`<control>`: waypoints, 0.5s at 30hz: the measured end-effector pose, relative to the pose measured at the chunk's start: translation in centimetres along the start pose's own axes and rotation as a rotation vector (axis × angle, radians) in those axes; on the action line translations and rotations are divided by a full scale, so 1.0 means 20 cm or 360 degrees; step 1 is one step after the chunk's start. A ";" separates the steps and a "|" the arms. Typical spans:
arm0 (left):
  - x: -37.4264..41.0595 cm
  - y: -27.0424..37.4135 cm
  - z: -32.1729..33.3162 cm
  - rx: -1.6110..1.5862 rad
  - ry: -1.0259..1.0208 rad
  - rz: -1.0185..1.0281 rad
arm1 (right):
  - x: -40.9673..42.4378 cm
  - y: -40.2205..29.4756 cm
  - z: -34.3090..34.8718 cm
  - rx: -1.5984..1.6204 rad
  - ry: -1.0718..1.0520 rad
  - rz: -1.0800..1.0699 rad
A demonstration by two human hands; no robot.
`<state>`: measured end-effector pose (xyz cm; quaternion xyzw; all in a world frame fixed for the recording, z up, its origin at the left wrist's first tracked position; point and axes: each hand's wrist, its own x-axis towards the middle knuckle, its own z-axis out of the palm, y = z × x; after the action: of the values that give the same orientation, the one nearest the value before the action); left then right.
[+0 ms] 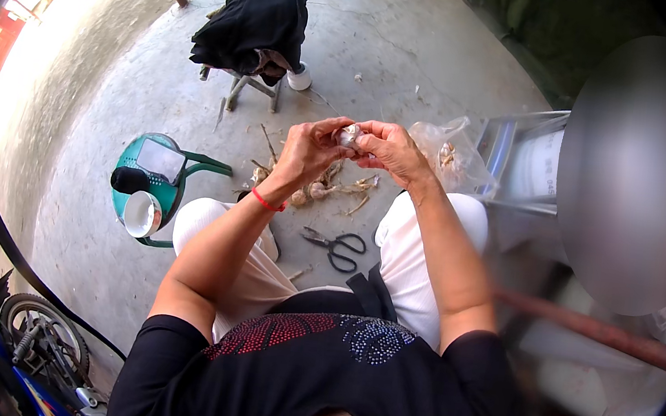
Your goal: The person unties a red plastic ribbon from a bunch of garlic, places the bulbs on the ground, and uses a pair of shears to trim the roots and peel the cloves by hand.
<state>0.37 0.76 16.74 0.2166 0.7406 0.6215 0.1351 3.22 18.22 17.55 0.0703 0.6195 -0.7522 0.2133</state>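
Observation:
A garlic bulb [350,136] is held up between my two hands, above the concrete floor. My left hand [313,147] grips it from the left, and a red cord circles that wrist. From the right, the fingers and thumb of my right hand [390,148] close on the same bulb. Under the hands lies a pile of dried garlic bulbs with stalks [318,190], partly hidden by my left forearm. Black-handled scissors [337,248] rest on the floor between my legs, blades slightly apart. Beyond my right hand sits a clear plastic bag [447,153] with garlic pieces inside.
On the left, a green plastic stool [126,155] carries a white bowl [142,214], a phone-like flat object [161,160] and a black item [130,180]. Black cloth [255,26] covers another stool ahead, beside a white spool [300,77]. A motorcycle wheel [45,332] stands lower left.

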 end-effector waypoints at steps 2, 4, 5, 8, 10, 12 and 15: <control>-0.01 0.00 0.00 0.0012 -0.0024 0.0036 | 0.00 0.00 0.00 -0.0057 -0.0027 -0.0035; -0.01 0.01 0.00 0.0030 -0.0071 0.0030 | 0.00 -0.01 0.00 -0.0118 0.0005 -0.0049; -0.02 0.02 0.00 0.0041 -0.0110 0.0003 | 0.00 -0.01 0.01 -0.0148 0.0023 -0.0057; -0.01 -0.01 0.00 -0.0160 -0.0143 -0.0052 | 0.01 0.00 0.02 -0.0195 0.0177 -0.0093; -0.01 -0.03 0.00 -0.0267 -0.0141 -0.0056 | 0.00 -0.01 0.03 -0.0089 0.0181 -0.0127; 0.00 -0.04 -0.01 -0.0267 -0.0139 -0.0037 | -0.02 -0.04 0.04 -0.0079 0.0164 -0.0107; -0.01 0.02 -0.01 -0.0129 -0.0238 -0.0052 | -0.04 -0.07 0.04 -0.0210 0.0129 -0.0032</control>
<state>0.61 0.56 17.03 0.2445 0.7062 0.6308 0.2087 3.54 17.76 19.23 0.0802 0.6765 -0.7083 0.1847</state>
